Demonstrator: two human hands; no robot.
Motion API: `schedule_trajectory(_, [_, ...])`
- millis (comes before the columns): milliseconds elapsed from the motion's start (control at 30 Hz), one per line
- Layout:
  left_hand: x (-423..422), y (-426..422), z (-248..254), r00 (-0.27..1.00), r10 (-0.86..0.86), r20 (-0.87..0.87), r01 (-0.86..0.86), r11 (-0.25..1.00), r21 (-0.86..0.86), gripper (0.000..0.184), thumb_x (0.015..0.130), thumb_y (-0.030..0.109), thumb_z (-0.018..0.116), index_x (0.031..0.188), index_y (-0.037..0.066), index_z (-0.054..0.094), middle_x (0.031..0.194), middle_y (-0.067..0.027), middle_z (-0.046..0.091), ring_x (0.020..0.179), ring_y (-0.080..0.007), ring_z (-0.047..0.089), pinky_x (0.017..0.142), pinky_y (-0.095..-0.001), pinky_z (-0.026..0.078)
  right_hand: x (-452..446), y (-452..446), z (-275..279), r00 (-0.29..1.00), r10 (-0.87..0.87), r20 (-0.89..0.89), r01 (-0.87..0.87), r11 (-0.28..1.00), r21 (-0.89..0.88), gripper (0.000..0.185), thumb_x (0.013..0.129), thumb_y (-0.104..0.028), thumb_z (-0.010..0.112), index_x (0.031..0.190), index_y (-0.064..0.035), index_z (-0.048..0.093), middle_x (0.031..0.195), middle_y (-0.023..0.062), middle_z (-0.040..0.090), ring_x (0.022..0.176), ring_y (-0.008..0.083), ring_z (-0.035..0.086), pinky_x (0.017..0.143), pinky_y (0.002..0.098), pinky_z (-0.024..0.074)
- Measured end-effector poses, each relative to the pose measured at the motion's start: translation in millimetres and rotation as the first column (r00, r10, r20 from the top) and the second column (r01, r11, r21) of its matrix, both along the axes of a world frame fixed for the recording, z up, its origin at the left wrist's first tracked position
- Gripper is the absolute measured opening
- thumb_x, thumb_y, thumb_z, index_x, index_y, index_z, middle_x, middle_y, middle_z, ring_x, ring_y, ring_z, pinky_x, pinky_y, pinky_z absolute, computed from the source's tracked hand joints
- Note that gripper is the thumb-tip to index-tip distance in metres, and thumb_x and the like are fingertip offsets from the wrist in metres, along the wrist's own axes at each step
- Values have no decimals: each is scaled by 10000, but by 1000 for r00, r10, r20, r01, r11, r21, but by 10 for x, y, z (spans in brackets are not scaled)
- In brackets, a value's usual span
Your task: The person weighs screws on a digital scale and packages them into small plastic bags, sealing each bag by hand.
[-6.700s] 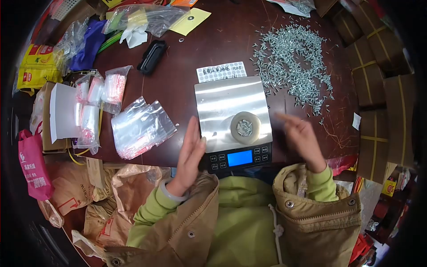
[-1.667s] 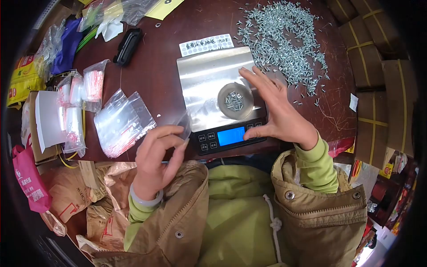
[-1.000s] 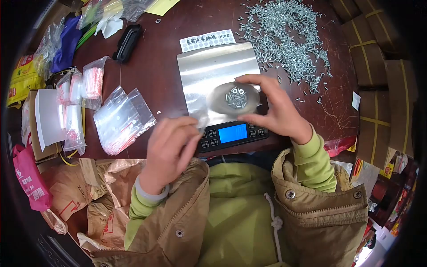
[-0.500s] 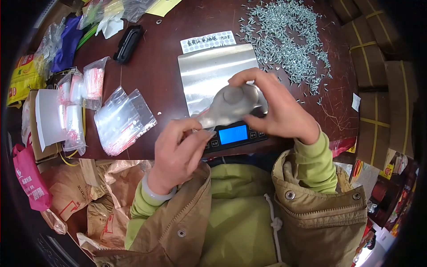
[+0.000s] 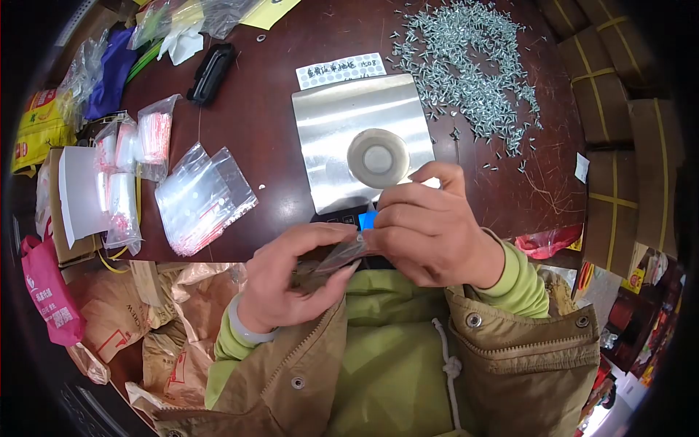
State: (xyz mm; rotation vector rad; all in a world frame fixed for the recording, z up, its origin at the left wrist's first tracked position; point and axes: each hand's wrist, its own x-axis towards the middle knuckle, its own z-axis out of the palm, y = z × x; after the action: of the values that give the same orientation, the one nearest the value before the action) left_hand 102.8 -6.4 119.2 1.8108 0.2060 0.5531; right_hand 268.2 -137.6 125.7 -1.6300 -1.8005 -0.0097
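Note:
Just in front of the digital scale point(image 5: 357, 109), my left hand point(image 5: 298, 273) holds a small clear plastic bag point(image 5: 338, 256) between thumb and fingers. My right hand point(image 5: 433, 229) pinches the bag's edge from the other side and hides part of the scale's display and buttons. What lies inside the bag is hard to make out. On the steel plate of the scale stands a round metal bowl point(image 5: 378, 158) with no screws visible in it. Flat clear zip bags point(image 5: 204, 200) with red edges lie on the table to the left.
Loose screws point(image 5: 470, 73) are spread at the back right. A label sheet point(image 5: 340, 71) lies behind the scale, a black case point(image 5: 210, 73) to its left. Packed bags point(image 5: 120, 200) fill a box at the left; cartons point(image 5: 611, 189) line the right.
The bowl, tipped toward the bag half a second ago, is back on the scale, empty of the screws seen earlier. My right hand has let it go and moved down to the bag.

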Motion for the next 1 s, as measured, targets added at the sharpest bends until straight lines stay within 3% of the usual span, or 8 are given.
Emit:
schedule_trajectory(100, [22,45,16,997,-30,-73,44,978,202,206,728,-47,703,925,-22,645,935,-156,671,834,-229,677,717,-286,540,-40,0,1,1000,-20,-21,20,1000,-13,119,689,-128,676,751,-125,575,718,-20,512,793,140,562,813,354,371])
schedule_trajectory(400, [-1,67,-15,990,-92,-104,97,994,41,120,731,-59,694,837,-17,658,883,-137,683,817,-230,679,714,-294,542,-76,2,-6,996,-10,89,2,996,88,186,692,-241,738,682,-133,587,694,-30,522,789,127,583,823,357,378])
schedule_trajectory(533, [-101,151,-55,999,21,-38,-26,990,-135,101,744,-33,695,842,-37,669,857,-130,694,869,-262,686,814,-362,542,9,-71,55,998,-62,4,61,995,84,174,697,-246,744,702,-133,611,701,-27,543,794,121,603,825,376,381])
schedule_trajectory(733, [-367,264,17,987,85,-137,-98,991,-89,44,753,-39,664,788,-27,688,816,-144,697,856,-265,688,816,-367,538,170,-69,-129,967,112,-227,-119,993,-17,151,757,-232,735,834,-116,675,794,-15,628,842,178,630,816,371,411])
schedule_trajectory(800, [-587,400,59,980,122,-160,-136,987,-81,58,743,-58,655,781,-34,693,812,-138,700,828,-238,688,788,-347,537,525,-155,-67,984,-112,-135,76,966,-249,287,780,-163,719,1029,-45,638,990,95,638,977,262,596,859,368,435])
schedule_trajectory(833, [-729,473,88,975,141,-174,-156,985,-76,66,737,-67,651,777,-38,695,811,-135,701,814,-224,687,775,-338,537,691,-143,-44,912,-282,-298,180,928,-327,355,784,-135,711,1105,-24,606,1061,133,619,1005,306,579,925,379,421])
schedule_trajectory(900, [-1067,576,204,896,214,-389,-283,951,-128,99,728,-78,651,806,-48,706,793,-121,703,756,-190,673,728,-304,520,1282,-286,-330,903,-421,93,430,873,-229,493,765,-181,728,1200,-38,547,1120,187,567,1055,367,535,928,405,434])
schedule_trajectory(1000, [-1453,673,209,750,223,-623,-289,957,-5,155,735,-79,641,876,-62,702,781,-148,698,706,-161,651,671,-288,500,1791,-438,-577,822,-548,155,555,711,-431,637,688,-215,775,1250,-96,503,1144,213,517,1076,374,516,940,422,426])
